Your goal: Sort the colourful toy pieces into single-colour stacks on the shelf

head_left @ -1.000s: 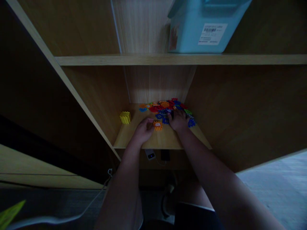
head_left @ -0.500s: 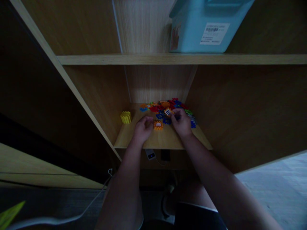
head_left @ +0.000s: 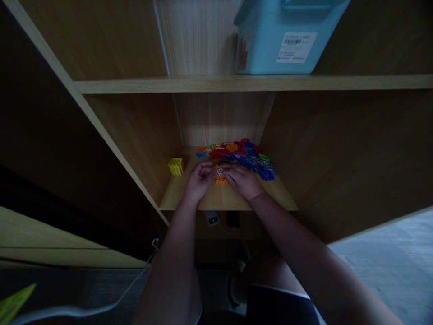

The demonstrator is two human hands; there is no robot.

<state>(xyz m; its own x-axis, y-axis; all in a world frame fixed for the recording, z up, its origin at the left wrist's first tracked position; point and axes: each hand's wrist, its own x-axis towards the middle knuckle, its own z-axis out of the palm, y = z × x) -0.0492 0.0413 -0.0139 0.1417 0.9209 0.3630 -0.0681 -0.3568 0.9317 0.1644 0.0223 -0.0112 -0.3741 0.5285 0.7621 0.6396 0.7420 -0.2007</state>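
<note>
Both hands rest on a low wooden shelf point(head_left: 189, 201) inside a dim cabinet. My left hand point(head_left: 199, 180) curls against an orange toothed block point(head_left: 221, 180) that lies on the shelf. My right hand point(head_left: 241, 179) holds a small orange piece with a white face point(head_left: 219, 172) right over that block, fingertips meeting the left hand's. Behind the hands spreads a pile of flat plastic interlocking pieces point(head_left: 241, 153), red, blue, orange and green.
A yellow toothed block point(head_left: 176, 166) stands alone at the shelf's left. A pale blue bin point(head_left: 287, 38) with a label sits on the shelf above. Cabinet walls close in on both sides. A small lit device point(head_left: 212, 219) and a cable point(head_left: 101, 307) lie below.
My right hand picked a white-faced orange piece from the pile and carried it left to the orange block by my left hand. The left hand shifted slightly toward it.
</note>
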